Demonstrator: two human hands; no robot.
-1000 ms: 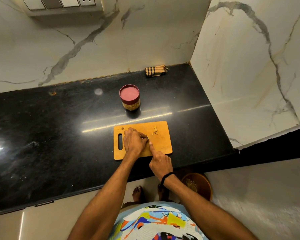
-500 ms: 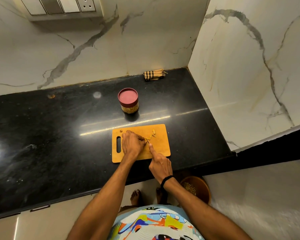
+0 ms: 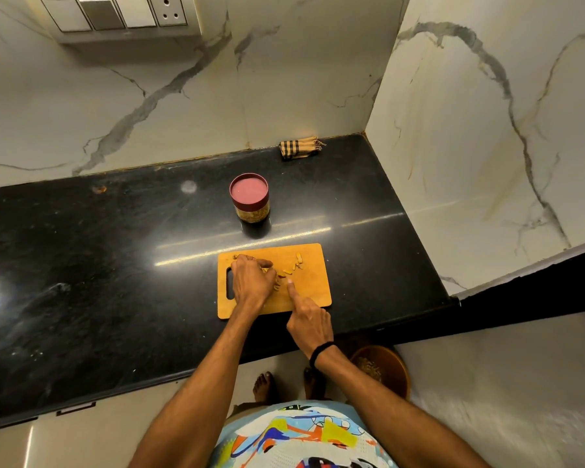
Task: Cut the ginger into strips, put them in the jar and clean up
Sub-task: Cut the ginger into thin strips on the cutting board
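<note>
Counter (image 3: 115, 265), left hand (image 3: 252, 282) gripping ginger (image 3: 277, 285), more strips (image 3: 289, 272)

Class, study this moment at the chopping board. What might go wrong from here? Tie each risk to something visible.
1. The left hand grips the ginger right beside the pointing finger of the right hand; any blade is hidden, so fingertips may get nicked.
2. The cut pieces lie loose near the far edge of the board and may scatter.
3. The jar is lidded; strips cannot go in yet.
</note>
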